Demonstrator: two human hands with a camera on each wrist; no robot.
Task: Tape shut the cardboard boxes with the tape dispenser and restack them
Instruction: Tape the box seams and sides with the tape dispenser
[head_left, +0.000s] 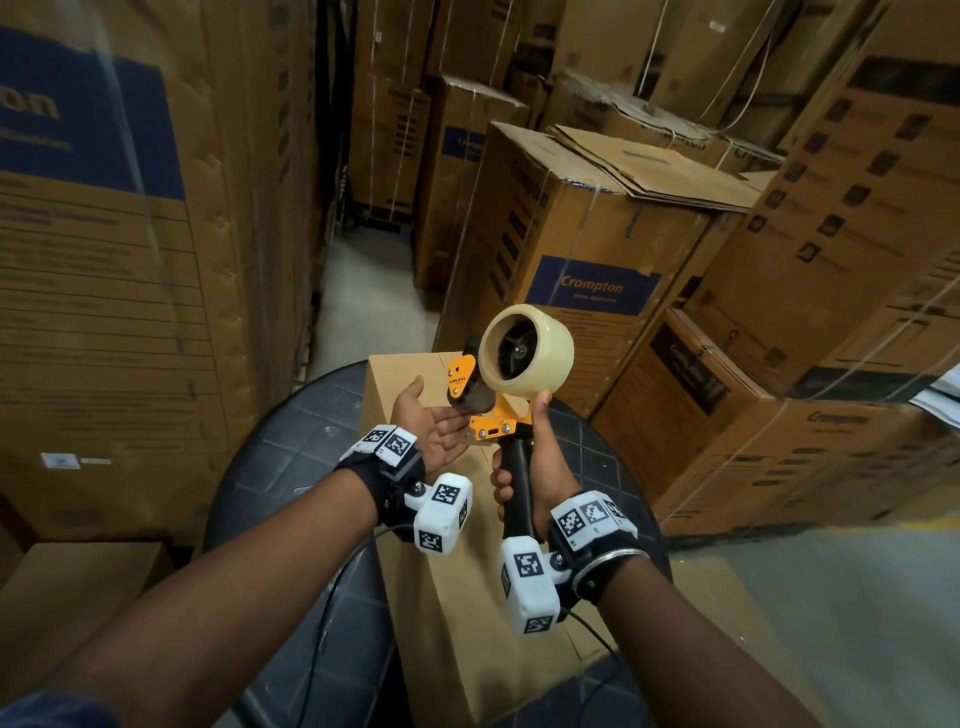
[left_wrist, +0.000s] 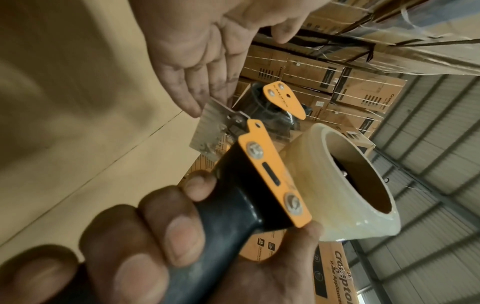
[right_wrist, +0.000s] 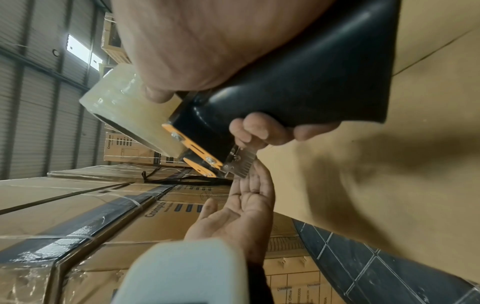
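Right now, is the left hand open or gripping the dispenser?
Open: the left hand has straight fingers at the dispenser's metal blade.

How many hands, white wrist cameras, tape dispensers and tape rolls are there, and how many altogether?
Hands: 2, the left hand and the right hand
Wrist cameras: 2, the left wrist camera and the right wrist camera
Tape dispenser: 1
Tape roll: 1
Total: 6

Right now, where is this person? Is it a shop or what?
Most likely a warehouse or stockroom, not a shop. Tall stacks of strapped cardboard boxes printed "Crompton" crowd a narrow aisle, the walls are corrugated metal, and the right hand holds a tape dispenser over a plain box.
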